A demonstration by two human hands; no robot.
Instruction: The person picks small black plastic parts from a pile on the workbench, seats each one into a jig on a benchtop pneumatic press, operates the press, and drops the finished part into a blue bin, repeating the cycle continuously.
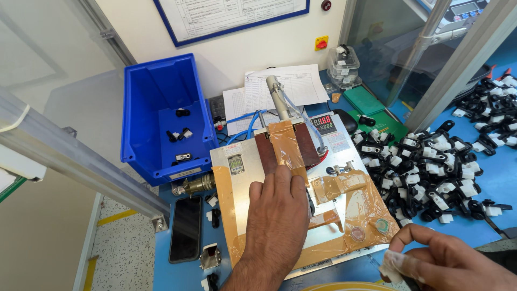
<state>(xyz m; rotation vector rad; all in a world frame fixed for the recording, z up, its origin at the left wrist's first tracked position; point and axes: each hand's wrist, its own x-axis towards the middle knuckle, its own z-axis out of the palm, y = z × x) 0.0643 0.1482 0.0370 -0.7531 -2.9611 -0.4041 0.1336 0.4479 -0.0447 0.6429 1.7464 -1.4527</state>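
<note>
The right hand pinches a small white piece at the near edge of the table. The left hand lies flat, fingers together, on the taped metal plate (brown tape everywhere). Beyond stands a blue bin.

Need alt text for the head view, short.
A person's left hand lies flat on a metal fixture plate patched with brown tape, while the right hand pinches a small white piece at the plate's near right corner. A blue bin stands to the left, a phone lies beside the plate, and black-and-white clips are heaped on the right.
</note>
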